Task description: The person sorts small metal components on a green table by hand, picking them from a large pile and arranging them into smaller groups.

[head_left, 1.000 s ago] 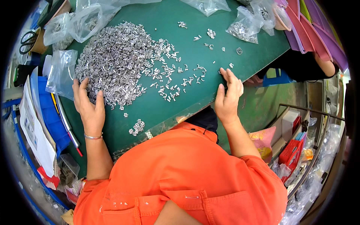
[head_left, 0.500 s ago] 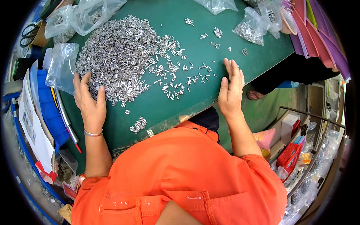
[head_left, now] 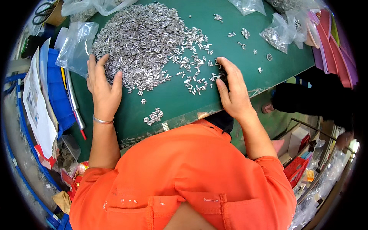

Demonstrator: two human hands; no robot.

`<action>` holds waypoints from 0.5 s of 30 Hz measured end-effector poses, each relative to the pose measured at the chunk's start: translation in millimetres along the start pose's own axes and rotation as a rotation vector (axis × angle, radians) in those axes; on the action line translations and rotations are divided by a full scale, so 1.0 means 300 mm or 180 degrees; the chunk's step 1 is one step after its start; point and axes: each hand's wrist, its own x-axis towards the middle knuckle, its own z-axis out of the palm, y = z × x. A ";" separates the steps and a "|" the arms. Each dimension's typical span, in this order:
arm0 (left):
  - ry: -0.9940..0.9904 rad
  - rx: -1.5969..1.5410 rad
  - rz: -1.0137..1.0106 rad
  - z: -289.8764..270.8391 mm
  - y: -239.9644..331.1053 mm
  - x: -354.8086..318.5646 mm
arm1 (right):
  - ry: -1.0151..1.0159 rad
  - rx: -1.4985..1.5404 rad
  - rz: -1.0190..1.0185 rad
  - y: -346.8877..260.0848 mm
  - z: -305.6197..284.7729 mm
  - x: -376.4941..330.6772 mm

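Crowded workshop corner
A green table (head_left: pixel 184 101) (evenly lit) stands between blue bins (head_left: pixel 57 96) and pink folders (head_left: pixel 337 50).

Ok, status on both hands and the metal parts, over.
Left hand flat on pile edge, holding nothing. Right hand flat on scattered parts. Bags beside pile, nothing blocking.

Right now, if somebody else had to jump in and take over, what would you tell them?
Left hand: open, flat on the near edge of the big pile of small metal pieces.
Right hand: open, fingers on the scattered pieces near the green mat front edge.
Done: a small cluster sits apart near the front.
Left: the pile and scatter are unsorted. Clear bags of pieces lie at the far right.
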 end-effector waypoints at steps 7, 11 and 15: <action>-0.0020 -0.0047 -0.0021 0.004 -0.005 -0.004 | 0.0574 -0.0424 -0.0519 0.011 0.026 0.049; -0.0024 -0.0055 -0.0052 0.003 -0.006 -0.004 | 0.0207 -0.0424 -0.1123 -0.080 0.024 0.055; -0.0030 -0.0081 -0.0076 -0.002 0.001 -0.003 | 0.0235 -0.0571 -0.1152 -0.046 0.060 0.036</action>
